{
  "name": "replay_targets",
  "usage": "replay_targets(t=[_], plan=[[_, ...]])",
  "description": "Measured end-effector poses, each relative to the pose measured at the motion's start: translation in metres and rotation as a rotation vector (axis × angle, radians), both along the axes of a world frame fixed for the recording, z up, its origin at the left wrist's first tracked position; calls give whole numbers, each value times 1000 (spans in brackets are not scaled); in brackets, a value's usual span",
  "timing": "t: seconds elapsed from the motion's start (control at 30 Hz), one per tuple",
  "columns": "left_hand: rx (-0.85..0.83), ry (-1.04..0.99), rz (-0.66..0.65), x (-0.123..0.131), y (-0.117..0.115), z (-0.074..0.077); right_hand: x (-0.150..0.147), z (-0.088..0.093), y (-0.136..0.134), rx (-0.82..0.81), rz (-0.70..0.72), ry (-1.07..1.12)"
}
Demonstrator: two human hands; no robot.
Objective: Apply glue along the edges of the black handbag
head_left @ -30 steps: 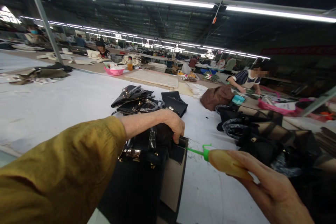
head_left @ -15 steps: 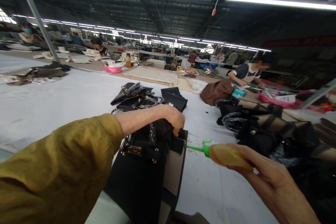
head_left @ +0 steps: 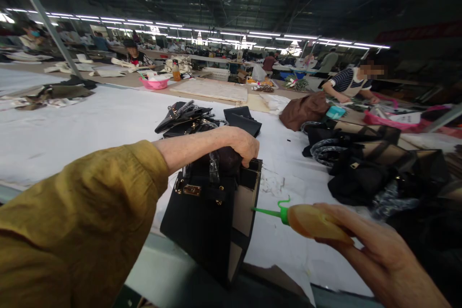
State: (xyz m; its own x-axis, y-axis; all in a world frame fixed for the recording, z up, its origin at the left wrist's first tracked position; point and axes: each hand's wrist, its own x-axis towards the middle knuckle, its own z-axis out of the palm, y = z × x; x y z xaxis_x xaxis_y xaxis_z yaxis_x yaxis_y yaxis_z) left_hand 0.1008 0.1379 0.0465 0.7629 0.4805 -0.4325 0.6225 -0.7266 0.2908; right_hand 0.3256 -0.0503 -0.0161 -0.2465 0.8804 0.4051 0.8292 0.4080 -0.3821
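My left hand (head_left: 242, 144) grips the top edge of a black handbag (head_left: 205, 221) that stands upright at the near edge of the white table (head_left: 72, 130). The bag has gold hardware on its front and a tan side panel facing right. My right hand (head_left: 378, 255) is closed round a yellowish squeeze bottle (head_left: 314, 221) with a green cap. The bottle's thin green nozzle (head_left: 265, 211) points left, and its tip touches the bag's side panel about halfway down.
More black bags lie in a pile (head_left: 191, 118) behind the held bag, and another heap (head_left: 364, 163) sits to the right with a brown bag (head_left: 305, 108) beyond. A person in a striped top (head_left: 348, 84) works at the far right. A pink bowl (head_left: 154, 83) stands further back.
The view has tilted down. The bottle's nozzle tip has slid from the top corner of the bag's side panel down to about its middle. My left hand keeps its grip.
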Motion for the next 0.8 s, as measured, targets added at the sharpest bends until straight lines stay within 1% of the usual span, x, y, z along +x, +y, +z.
replay_targets(t=[0.1,0.23,0.33,0.43,0.57,0.63,0.73,0.8], plan=[[48,115,-47,1,-4,5,2,-6,-6,-43,41,1],[114,150,-56,1,-9,12,-4,-6,-14,-100,29,41],[119,164,-64,1,-11,16,-5,-9,-18,-182,60,51],[139,142,-73,0,-12,19,-4,-14,-19,-180,58,36],[238,110,-62,-4,-12,22,-2,-21,-14,-150,38,43],[295,93,-31,-5,-14,25,-3,-25,-9,-158,6,65],[390,94,24,-7,-21,32,-3,-32,0,-180,-59,91],[466,103,47,-8,-29,34,-3,-38,7,-204,-86,110]])
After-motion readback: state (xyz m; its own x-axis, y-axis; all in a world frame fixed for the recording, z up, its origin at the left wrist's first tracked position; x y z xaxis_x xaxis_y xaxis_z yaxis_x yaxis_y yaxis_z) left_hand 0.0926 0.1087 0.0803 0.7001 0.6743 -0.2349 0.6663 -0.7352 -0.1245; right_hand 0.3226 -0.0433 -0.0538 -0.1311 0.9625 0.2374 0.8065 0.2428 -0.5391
